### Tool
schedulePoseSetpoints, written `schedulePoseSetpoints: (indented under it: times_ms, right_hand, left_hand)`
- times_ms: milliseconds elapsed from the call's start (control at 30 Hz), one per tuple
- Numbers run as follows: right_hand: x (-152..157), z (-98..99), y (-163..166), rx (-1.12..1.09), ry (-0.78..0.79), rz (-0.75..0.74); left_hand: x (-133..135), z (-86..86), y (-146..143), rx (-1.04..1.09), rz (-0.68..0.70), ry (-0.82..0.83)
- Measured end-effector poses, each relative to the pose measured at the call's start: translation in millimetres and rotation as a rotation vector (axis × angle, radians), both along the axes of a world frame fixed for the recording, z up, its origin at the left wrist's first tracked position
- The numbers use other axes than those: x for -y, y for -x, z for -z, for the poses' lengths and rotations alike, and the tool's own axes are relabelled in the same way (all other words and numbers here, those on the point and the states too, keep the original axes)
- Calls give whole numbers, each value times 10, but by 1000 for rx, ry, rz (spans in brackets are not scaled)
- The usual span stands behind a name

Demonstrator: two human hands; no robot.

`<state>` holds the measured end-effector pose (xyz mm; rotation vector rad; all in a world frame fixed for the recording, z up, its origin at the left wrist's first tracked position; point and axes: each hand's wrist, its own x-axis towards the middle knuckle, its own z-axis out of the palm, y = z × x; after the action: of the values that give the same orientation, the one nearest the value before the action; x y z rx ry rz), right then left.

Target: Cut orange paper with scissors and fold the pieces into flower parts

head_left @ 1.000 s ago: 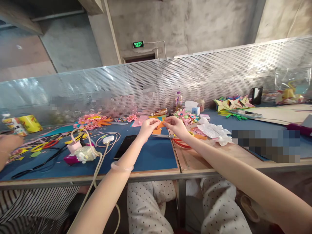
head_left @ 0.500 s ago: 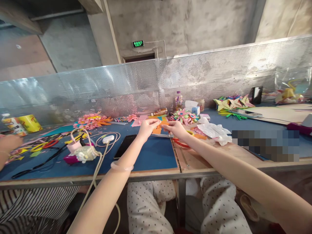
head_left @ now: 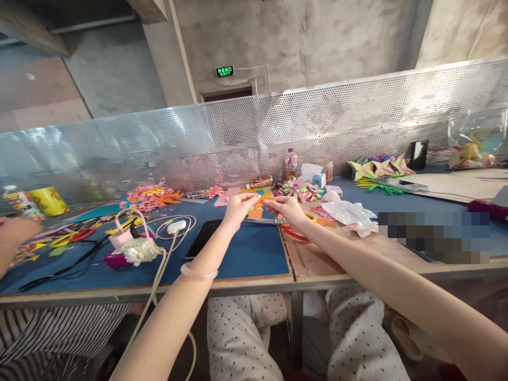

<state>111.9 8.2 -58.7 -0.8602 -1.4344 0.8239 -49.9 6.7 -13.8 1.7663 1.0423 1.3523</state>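
Over the blue table top, my left hand and my right hand meet at their fingertips. Both pinch a small piece of orange paper between them, partly covered by the fingers. Just below lies another orange paper piece. Scissors with red handles rest under my right hand, blades pointing left. Beyond the hands are pink paper sheets and a bunch of pink and green paper flowers.
A dark phone lies beside my left forearm, near a power strip with cables. Crumpled white tissue sits right of my right hand. Another person's hand is at the far left. A perforated metal screen runs behind the table.
The orange paper has shifted slightly left between my fingertips, and my right fingers have changed their pinch a little. The other person's hand has moved slightly right.
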Motion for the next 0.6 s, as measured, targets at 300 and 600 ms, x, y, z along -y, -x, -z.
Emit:
schedulePoseSetpoints:
  times_ms: [300, 600]
  right_hand:
    - [52, -59, -23, -22, 9, -6]
    - [70, -88, -22, -122, 53, -80]
  left_hand:
    - [-4, -4, -6, 28, 11, -1]
    - [-32, 1, 4, 27, -10, 3]
